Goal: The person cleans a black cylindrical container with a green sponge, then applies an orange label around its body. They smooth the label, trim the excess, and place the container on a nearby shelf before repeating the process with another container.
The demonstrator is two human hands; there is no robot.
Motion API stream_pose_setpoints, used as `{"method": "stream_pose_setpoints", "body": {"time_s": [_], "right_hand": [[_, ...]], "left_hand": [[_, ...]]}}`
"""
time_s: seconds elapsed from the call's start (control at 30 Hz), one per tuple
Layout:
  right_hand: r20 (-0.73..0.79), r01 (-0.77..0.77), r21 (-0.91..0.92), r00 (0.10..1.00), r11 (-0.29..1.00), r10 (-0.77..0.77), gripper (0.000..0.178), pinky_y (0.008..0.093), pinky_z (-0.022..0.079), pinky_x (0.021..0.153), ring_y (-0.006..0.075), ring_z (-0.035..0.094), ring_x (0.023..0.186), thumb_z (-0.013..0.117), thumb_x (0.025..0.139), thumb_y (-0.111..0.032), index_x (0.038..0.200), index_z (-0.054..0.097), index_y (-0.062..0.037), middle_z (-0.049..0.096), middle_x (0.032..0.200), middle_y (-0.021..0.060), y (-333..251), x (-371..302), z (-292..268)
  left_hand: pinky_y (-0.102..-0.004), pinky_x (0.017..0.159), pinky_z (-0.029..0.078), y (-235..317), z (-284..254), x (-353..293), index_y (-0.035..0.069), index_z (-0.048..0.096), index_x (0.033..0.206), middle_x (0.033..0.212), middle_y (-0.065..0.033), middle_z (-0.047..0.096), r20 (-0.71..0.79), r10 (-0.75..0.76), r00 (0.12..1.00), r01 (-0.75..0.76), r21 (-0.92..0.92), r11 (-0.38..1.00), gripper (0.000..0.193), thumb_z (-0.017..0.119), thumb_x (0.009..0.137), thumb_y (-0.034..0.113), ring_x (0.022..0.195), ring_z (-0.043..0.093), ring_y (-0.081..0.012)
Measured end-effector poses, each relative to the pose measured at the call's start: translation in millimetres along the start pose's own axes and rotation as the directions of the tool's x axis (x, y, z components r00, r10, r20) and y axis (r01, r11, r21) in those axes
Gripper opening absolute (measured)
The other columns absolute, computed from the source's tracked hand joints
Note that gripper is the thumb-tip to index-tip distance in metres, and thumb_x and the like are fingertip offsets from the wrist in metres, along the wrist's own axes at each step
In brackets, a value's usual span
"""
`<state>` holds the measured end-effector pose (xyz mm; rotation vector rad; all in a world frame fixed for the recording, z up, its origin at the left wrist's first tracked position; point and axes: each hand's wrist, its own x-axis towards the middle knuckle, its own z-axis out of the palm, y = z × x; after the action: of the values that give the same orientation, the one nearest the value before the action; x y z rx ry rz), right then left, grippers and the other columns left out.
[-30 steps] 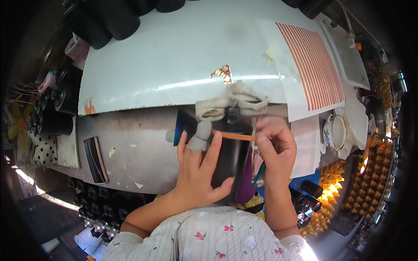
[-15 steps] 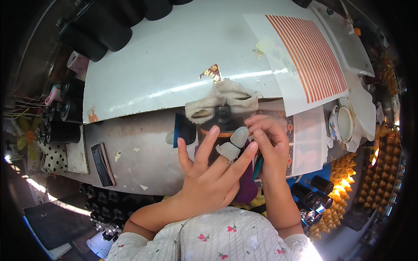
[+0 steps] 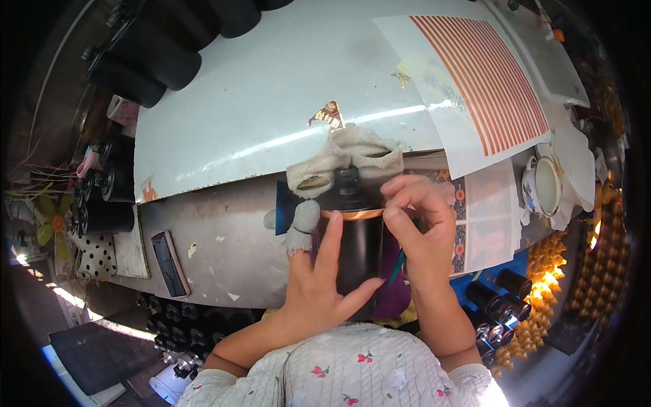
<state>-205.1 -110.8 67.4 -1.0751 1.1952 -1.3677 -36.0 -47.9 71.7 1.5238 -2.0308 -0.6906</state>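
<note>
In front of me stands a black cylindrical canister (image 3: 358, 261) with a knobbed top. A thin orange strip (image 3: 359, 214) runs around it just below the top. My left hand (image 3: 313, 288) lies against its left side with fingers spread, one fingertip on the strip and the thumb across the front. Grey cloth covers (image 3: 304, 222) wrap another finger of that hand. On the right, thumb and forefinger of my right hand (image 3: 430, 234) pinch at the strip's end beside the canister. A thin green tool (image 3: 397, 266) sticks out below that hand, its upper part hidden.
Behind the canister lies a crumpled whitish cloth (image 3: 366, 146), by a red and gold sticker (image 3: 328, 115). A sheet of orange strips (image 3: 478, 81) covers the right of the white board (image 3: 271, 102). A phone (image 3: 169, 263) lies left, an enamel cup (image 3: 542, 186) right.
My left hand has moved left and turned, from over the canister's front to its left side, uncovering the black body and the orange strip. The right hand stays close to the same spot.
</note>
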Motion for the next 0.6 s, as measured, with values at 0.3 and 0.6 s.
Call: {"method": "stream_pose_setpoints", "body": {"time_s": [0.3,0.6], "right_hand": [[-0.011,-0.04,-0.003,0.999,0.999,0.039,0.009,0.0216,0.047,0.068,0.0086,0.06,0.091,0.072,0.083,-0.002,0.086,0.064,-0.0042,0.065,0.107,0.0066,7.1,0.4,-0.3],[-0.059,-0.013,-0.014,0.998,1.0,0.013,0.01,0.0215,0.047,0.066,0.0095,0.06,0.094,0.07,0.082,0.001,0.086,0.063,-0.0048,0.065,0.106,0.0071,5.2,-0.1,1.4]], "left_hand": [[-0.0524,0.109,0.034,-6.9,2.4,2.5,-0.003,0.032,0.154,0.146,-0.0384,0.03,-0.024,0.06,0.998,-0.062,-0.079,0.995,0.1,0.085,0.077,0.032,0.132,0.035,-0.0512],[-0.0466,0.111,0.035,-63.0,24.8,-7.5,-0.004,-0.004,0.157,0.153,-0.0291,0.026,-0.057,0.087,0.995,-0.104,-0.45,0.887,0.116,0.076,0.084,0.039,0.139,0.035,-0.0393]]}}
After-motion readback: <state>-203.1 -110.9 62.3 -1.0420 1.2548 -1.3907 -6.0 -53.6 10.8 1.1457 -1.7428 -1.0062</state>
